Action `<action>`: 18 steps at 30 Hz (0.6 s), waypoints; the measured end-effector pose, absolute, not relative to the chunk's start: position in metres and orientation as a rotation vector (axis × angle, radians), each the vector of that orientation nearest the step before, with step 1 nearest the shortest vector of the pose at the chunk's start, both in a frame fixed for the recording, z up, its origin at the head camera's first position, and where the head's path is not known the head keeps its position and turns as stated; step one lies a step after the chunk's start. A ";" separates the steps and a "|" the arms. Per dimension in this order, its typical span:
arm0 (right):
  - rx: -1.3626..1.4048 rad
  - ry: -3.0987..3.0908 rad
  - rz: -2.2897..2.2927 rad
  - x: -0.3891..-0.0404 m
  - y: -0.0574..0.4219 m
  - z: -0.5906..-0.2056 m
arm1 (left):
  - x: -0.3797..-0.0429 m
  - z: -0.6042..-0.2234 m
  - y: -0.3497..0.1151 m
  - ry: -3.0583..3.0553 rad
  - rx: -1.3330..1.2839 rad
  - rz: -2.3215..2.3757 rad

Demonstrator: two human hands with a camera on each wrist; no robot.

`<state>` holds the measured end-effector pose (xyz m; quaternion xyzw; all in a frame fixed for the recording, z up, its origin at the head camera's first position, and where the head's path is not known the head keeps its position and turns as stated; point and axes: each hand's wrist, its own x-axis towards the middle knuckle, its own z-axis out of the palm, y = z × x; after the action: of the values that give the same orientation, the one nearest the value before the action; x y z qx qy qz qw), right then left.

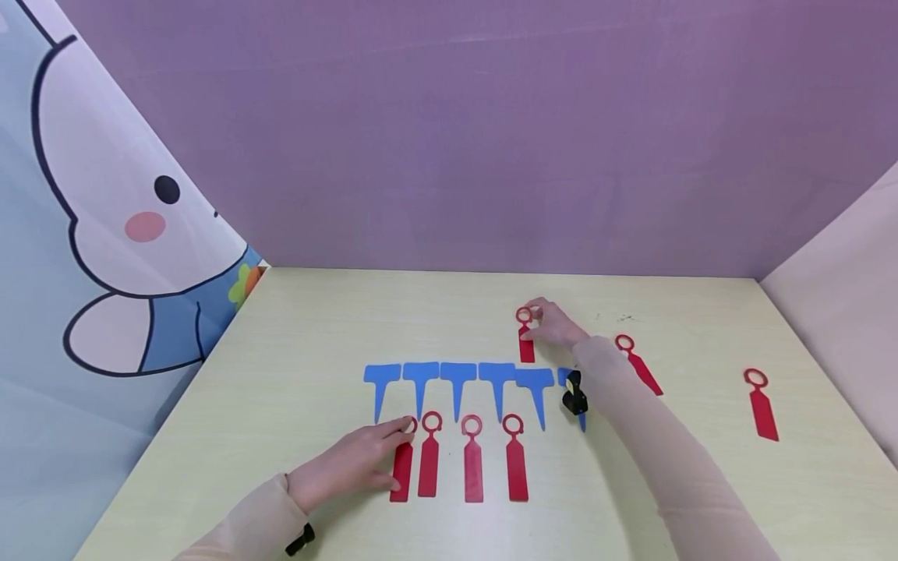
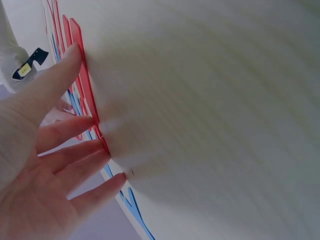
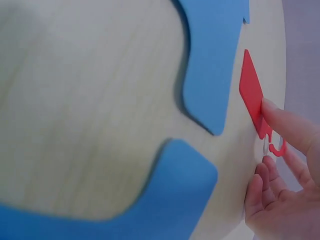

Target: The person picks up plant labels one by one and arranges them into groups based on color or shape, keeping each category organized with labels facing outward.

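Note:
My left hand [image 1: 354,465] rests against the leftmost red ring-topped tag [image 1: 401,474] of the near row. Its thumb touches the tag's lower end and its extended fingers reach the ring, as the left wrist view shows. Farther back, my right hand [image 1: 554,323] holds another red tag [image 1: 526,345] between thumb and fingers. In the right wrist view the thumb lies on that tag [image 3: 251,95] near its ring. A row of blue T-shaped plant labels [image 1: 458,382] lies between the hands; my right wrist covers part of the rightmost one.
Beside the left hand lie three more red tags, including a middle one [image 1: 473,471]. Two separate red tags lie at the right, one slanted [image 1: 641,370] beside my right sleeve and one [image 1: 763,413] farther out. A purple wall [image 1: 491,156] stands behind the table [image 1: 316,327].

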<state>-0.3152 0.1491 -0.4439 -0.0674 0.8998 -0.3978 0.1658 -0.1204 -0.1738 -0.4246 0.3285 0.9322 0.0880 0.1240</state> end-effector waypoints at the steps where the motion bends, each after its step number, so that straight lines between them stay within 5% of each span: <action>1: -0.188 2.563 -1.146 -0.315 0.149 -0.444 | -0.120 -0.424 -0.174 2.719 0.959 0.256; 18: -0.188 2.535 -1.242 -0.313 0.145 -0.443 | -0.119 -0.426 -0.177 2.717 0.976 0.256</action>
<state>-0.3126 0.1451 -0.4431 -0.0657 0.8851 -0.4337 0.1553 -0.1191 -0.1768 -0.4262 0.3342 0.9305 0.0877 0.1214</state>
